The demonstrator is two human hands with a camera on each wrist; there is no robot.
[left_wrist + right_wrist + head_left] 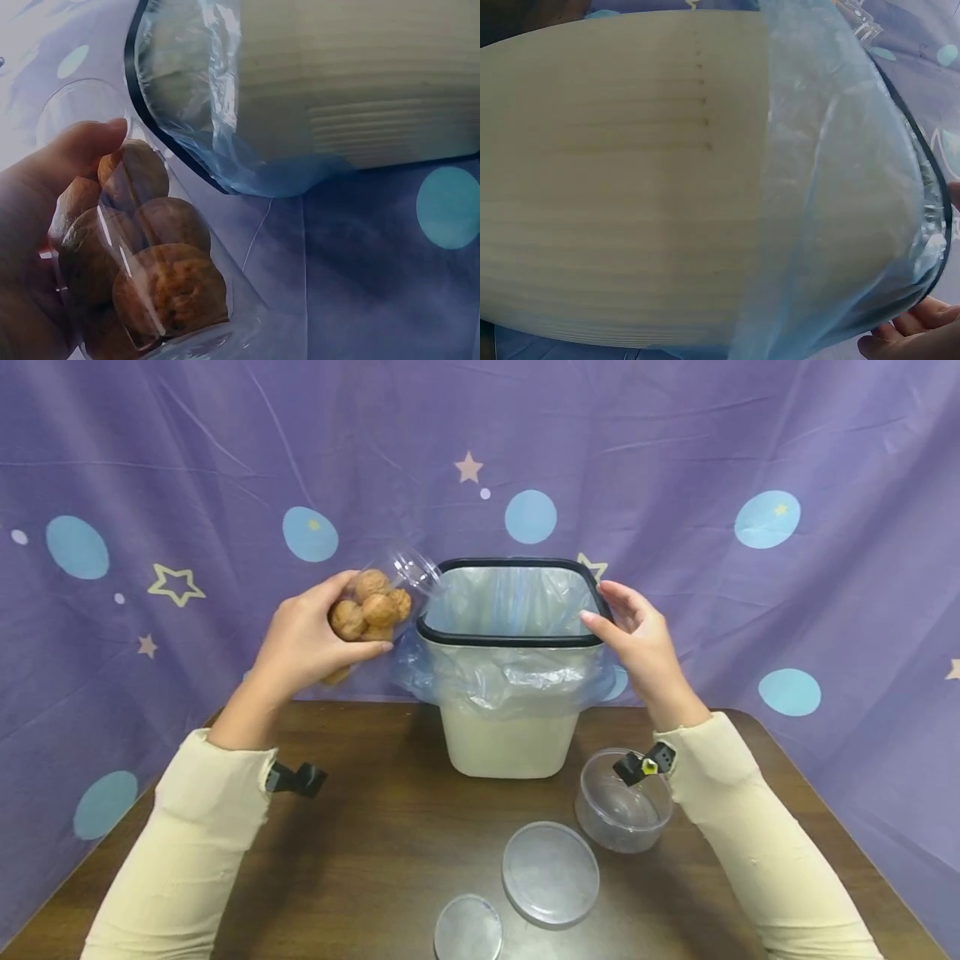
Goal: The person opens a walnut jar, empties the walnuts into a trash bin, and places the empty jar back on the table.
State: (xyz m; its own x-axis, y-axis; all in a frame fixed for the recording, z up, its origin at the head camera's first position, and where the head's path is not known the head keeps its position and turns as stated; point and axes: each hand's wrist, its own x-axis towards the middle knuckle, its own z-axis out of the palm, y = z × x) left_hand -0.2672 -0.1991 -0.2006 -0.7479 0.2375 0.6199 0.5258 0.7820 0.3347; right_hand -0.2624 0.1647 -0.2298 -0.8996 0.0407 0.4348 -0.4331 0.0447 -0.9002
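Observation:
My left hand grips a clear plastic jar of several walnuts beside the bin's left rim. The jar leans towards the bin, its clear mouth at the upper right. In the left wrist view the walnuts show through the jar wall, under the thumb. A cream bin with a black rim stands upright, a bluish plastic bag folded over its edge. My right hand is at the rim's right side, fingers at the outer edge and thumb over the front corner, loosely bent and spread.
Near the right forearm stands a clear round container. A larger round lid and a smaller round lid lie on the brown table in front of the bin. A purple patterned curtain hangs close behind.

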